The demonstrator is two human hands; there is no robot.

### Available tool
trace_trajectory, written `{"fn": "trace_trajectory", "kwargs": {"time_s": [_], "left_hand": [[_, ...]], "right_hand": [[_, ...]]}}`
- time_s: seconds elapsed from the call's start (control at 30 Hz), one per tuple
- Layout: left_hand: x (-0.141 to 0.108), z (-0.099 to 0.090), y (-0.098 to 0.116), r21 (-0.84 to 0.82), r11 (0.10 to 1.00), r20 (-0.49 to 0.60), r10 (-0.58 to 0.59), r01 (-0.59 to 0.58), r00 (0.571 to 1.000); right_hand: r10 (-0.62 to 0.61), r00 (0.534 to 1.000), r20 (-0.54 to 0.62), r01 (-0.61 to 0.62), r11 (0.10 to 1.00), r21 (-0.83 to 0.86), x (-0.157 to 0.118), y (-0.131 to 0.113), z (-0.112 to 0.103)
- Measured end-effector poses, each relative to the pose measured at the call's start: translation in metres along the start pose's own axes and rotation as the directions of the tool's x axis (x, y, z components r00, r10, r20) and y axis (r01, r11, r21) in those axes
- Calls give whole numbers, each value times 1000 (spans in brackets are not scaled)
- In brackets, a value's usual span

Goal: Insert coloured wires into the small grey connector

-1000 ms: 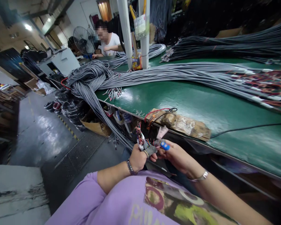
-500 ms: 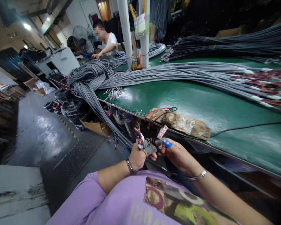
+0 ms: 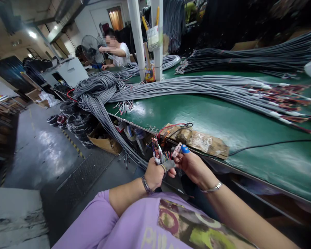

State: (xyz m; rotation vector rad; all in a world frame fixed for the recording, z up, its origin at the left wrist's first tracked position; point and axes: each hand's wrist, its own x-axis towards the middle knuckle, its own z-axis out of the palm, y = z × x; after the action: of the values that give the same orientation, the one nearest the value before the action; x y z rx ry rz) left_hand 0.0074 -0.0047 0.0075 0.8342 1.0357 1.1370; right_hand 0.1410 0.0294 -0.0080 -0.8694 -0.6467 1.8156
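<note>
My left hand [image 3: 155,173] is closed around a bundle of grey cables [image 3: 134,152], with a grey cover on its thumb. Stripped ends with thin coloured wires [image 3: 167,155] fan out above the fist, beside a second cluster of wires [image 3: 156,147] with white wrapping. Close on the right, my right hand [image 3: 193,166] pinches a small pale pink tool [image 3: 176,150] with holes in it. A blue cover sits on the right thumb. The tool is right beside the wire ends; whether it touches them I cannot tell.
A green-topped table [image 3: 251,159] carries a long bundle of grey cables [image 3: 197,84] and darker cables [image 3: 243,55] behind. A taped wooden board [image 3: 204,141] lies at its near edge. A white post [image 3: 158,41] stands on it. Another person [image 3: 119,52] works at the far end.
My right hand has turned slightly, and the pale tool has dropped and tilted closer to the wire ends. My left hand keeps its grip. The other person has raised an arm.
</note>
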Motion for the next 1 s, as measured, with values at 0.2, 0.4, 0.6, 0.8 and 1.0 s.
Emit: {"fn": "trace_trajectory", "kwargs": {"time_s": [0.2,0.4,0.6,0.8,1.0], "left_hand": [[3,0,-4,8,1000,-4,-9,9,1000],[7,-2,-13,33,999,24,-18,17,1000],[4,-4,-14,26,999,20,-20,19,1000],[-5,-11,-8,0,999,6,48,-48,999],[1,-13,-9,22,983,-55,185,-184,981]], "right_hand": [[11,999,48,-14,998,63,2,0,-1],[25,999,33,-29,993,117,5,6,-6],[23,999,29,-26,993,113,3,7,-5],[147,988,48,-152,976,156,1,3,-11],[101,994,52,-104,993,53,3,-2,-7]]}}
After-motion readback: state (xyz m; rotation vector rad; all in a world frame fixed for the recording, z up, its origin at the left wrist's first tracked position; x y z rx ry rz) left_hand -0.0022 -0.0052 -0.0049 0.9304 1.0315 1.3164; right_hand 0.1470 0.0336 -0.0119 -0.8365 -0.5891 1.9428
